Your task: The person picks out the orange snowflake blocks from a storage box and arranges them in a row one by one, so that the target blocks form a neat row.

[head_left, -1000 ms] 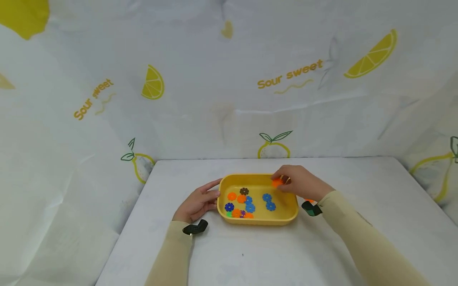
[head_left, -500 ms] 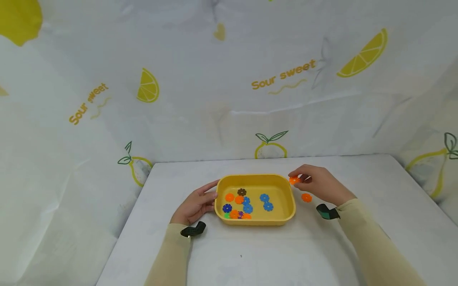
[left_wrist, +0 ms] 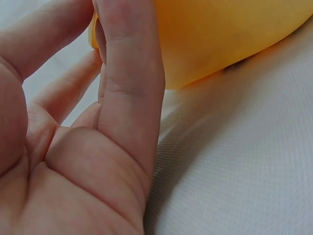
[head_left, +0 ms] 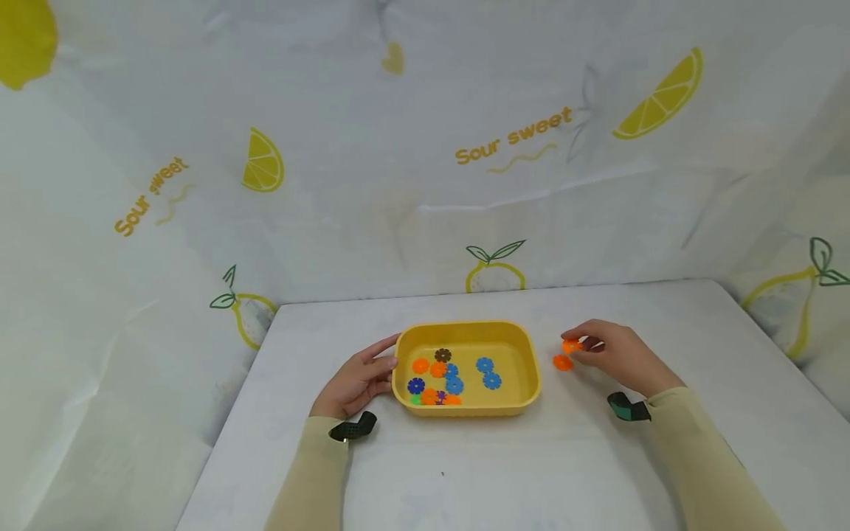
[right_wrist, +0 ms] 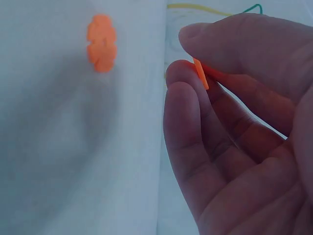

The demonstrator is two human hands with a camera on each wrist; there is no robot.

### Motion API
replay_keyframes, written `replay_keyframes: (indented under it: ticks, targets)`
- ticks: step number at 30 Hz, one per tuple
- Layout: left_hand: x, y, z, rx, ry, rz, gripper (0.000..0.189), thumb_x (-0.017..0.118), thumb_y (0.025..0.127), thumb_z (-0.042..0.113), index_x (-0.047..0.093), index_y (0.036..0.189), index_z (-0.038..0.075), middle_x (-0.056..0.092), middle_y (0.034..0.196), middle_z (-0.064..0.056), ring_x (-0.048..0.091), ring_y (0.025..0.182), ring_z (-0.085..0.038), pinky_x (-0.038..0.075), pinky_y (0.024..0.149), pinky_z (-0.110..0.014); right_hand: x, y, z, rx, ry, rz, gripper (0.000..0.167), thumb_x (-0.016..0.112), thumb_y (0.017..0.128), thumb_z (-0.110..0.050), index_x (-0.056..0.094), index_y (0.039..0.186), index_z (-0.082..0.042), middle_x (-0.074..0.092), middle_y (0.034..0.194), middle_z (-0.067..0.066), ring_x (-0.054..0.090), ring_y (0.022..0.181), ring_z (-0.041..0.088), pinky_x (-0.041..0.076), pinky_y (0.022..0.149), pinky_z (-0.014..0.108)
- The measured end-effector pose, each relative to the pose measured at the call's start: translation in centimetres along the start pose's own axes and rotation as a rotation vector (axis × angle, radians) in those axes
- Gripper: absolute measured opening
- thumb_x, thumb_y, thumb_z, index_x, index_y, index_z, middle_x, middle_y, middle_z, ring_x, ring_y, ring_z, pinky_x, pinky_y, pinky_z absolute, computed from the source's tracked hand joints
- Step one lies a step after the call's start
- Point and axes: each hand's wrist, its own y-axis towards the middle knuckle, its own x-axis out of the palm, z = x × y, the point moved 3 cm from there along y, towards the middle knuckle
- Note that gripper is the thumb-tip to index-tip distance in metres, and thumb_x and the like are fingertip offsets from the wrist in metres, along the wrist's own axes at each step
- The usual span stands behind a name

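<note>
My left hand (head_left: pixel 354 383) grips the left end of a yellow plastic tray (head_left: pixel 465 410), thumb at the rim. The left wrist view shows the fingers against the yellow tray wall (left_wrist: pixel 220 39). To the right of the tray, my right hand (head_left: pixel 620 355) pinches an orange snowflake disc (head_left: pixel 569 346) between thumb and fingertips; in the right wrist view only a thin edge of this disc (right_wrist: pixel 201 74) shows. Another orange snowflake disc (head_left: pixel 562 362) lies on the white tabletop just below it, apart from the tray.
Inside the tray lie blue discs (head_left: pixel 491 380) near the middle. A brown disc (head_left: pixel 443 355), a dark blue disc (head_left: pixel 415 386) and several orange discs (head_left: pixel 420 366) cluster at its left. A white cloth with lemon prints (head_left: pixel 494 276) hangs behind the table (head_left: pixel 438 487).
My right hand has lifted the orange disc out over the tray's right end and carried it right, close to the other orange disc. The left hand has stayed on the tray.
</note>
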Motion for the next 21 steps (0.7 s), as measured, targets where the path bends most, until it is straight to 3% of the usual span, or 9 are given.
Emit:
replay_keyframes:
  ticks: [10,21]
  targets:
    - [0.1,0.0,-0.1,0.0,-0.018,-0.003,0.063,0.076,0.103,0.027,0.052,0.161,0.03,0.075,0.127,-0.009,0.072,0.088,-0.017,0.066,0.089,-0.03,0.4,-1.2,2.1,0.055,-0.021,0.01,0.034,0.079,0.099,-0.024,0.076,0.131,-0.014,0.073,0.131,0.011,0.066,0.109,0.026,0.059,0.083,0.031]
    - [-0.1,0.0,-0.2,0.004,-0.02,-0.008,0.064,0.075,0.104,0.026,0.051,0.162,0.029,0.075,0.124,-0.007,0.073,0.088,-0.016,0.066,0.089,-0.03,1.2,-0.8,2.7,0.04,-0.045,0.023,0.03,0.08,0.098,-0.02,0.078,0.126,-0.013,0.075,0.125,0.009,0.065,0.104,0.022,0.058,0.087,0.036]
